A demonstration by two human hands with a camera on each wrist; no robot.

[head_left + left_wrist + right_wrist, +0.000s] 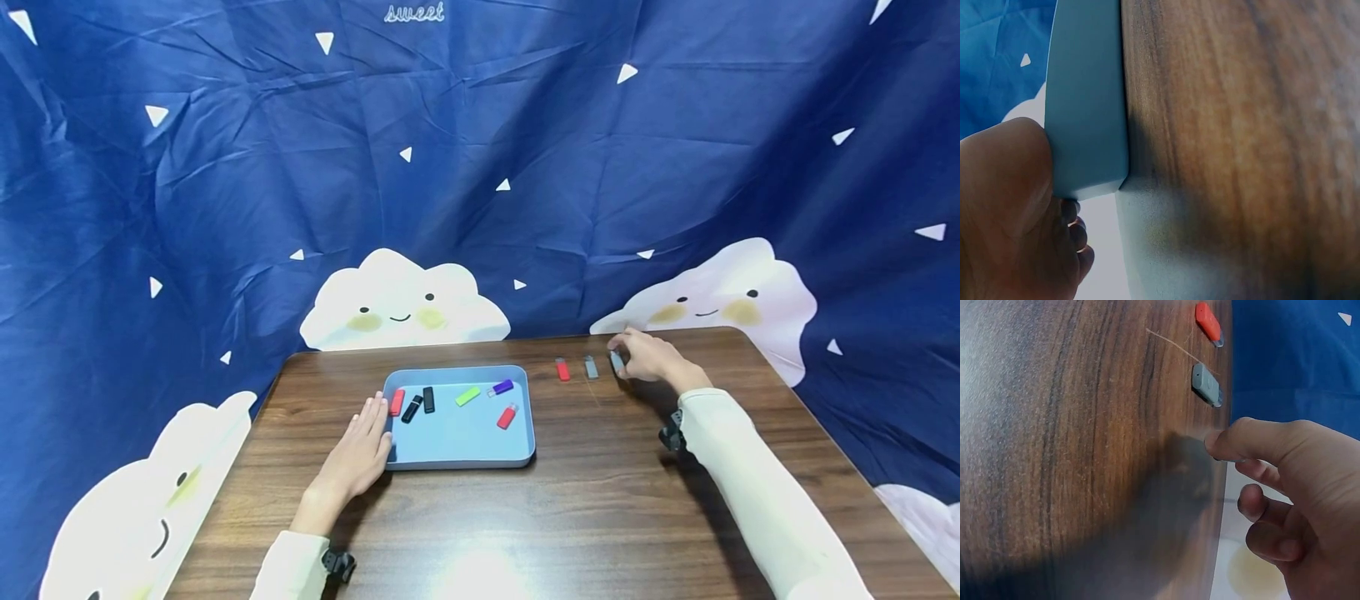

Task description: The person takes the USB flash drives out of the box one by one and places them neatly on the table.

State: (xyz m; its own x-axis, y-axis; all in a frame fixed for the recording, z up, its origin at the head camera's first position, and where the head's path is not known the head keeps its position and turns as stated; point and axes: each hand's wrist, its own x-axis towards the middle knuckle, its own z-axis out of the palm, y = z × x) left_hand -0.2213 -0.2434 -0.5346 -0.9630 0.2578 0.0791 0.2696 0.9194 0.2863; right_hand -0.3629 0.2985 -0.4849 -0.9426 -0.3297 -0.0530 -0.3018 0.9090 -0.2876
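Pinching a grey stick [617,361], right hand [651,357]; left hand [358,454] flat against tray [457,457].

Dark wood-grain table [600,517] with a tray and a few loose USB sticks on it

So the blue tray [457,457] sits flat on the wood just left of centre, and out past it around 1 o'clock, near the far edge, there's a little row lying right on the tabletop: a red stick [562,369], a grey stick [591,367] just beside it, then another grey one [617,361] that's half hidden under fingers. Left hand [358,454] lies flat on the wood at the tray's 9 o'clock side, touching its wall. The near edge at 6 o'clock catches a bright glare.
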